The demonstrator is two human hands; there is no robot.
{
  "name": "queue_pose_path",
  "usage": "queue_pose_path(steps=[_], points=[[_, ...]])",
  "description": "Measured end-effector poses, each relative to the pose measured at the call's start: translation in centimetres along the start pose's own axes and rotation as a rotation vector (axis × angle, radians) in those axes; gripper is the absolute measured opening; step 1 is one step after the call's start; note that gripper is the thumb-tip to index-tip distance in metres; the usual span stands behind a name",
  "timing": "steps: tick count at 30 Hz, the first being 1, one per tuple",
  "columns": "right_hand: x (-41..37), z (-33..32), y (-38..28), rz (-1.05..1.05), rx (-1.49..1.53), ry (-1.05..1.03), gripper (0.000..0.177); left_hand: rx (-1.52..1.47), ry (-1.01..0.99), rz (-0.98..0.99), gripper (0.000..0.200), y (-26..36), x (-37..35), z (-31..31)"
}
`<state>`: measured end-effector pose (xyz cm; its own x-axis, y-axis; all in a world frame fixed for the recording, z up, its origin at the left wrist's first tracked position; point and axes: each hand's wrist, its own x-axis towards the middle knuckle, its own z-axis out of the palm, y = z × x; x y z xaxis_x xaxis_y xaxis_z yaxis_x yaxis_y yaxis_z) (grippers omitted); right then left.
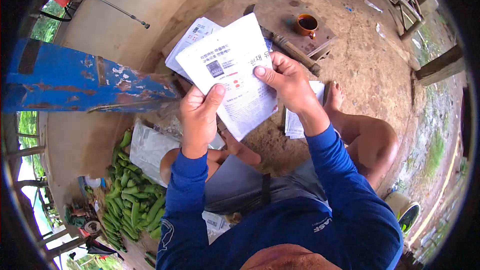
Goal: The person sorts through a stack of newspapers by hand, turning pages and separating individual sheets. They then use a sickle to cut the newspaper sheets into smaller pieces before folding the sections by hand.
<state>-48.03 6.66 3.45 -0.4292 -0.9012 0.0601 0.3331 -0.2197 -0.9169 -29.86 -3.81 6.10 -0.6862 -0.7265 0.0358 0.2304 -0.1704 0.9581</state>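
Observation:
Printed paper sheets (235, 90) are held up in front of me, overlapping one another. My left hand (200, 115) pinches their lower left edge, thumb on top. At their right edge, my right hand (290, 82) grips them between thumb and fingers. Behind them, a stack of papers (192, 37) lies at the upper left. More papers (296, 122) lie on the ground below my right hand, beside my foot.
An orange-brown cup (306, 25) stands on a wooden board (270, 0). A wooden rod (295, 55) lies near it. Long green vegetables (132, 195) are heaped at lower left, beside a silvery bag (150, 152). A blue beam (75, 80) extends from the left.

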Motion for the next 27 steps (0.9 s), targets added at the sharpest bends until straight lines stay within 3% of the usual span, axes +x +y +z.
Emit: queue_pose_path(steps=[2,5,9,15,21,27], points=[[0.5,-0.2,1.2,0.019,0.188,-0.017,0.024,0.035,-0.074,-0.011,0.033,0.0,-0.2,-0.8],[0.6,-0.2,1.9,0.085,0.363,-0.034,0.023,-0.152,-0.133,-0.017,0.041,0.5,-0.9,-0.5],[0.5,0.1,1.8,0.110,0.426,-0.059,0.025,-0.140,-0.190,0.033,0.055,0.7,-1.0,-0.4],[0.6,0.4,1.8,0.154,0.520,-0.143,0.025,-0.134,-0.125,0.044,0.064,0.3,-1.0,-0.9],[0.5,0.7,2.7,0.202,0.642,-0.193,0.023,-0.174,-0.111,-0.013,0.060,0.3,-1.3,-0.8],[0.4,1.2,3.9,0.191,0.720,-0.280,0.032,-0.106,-0.038,-0.066,0.031,0.2,-1.1,-0.3]])
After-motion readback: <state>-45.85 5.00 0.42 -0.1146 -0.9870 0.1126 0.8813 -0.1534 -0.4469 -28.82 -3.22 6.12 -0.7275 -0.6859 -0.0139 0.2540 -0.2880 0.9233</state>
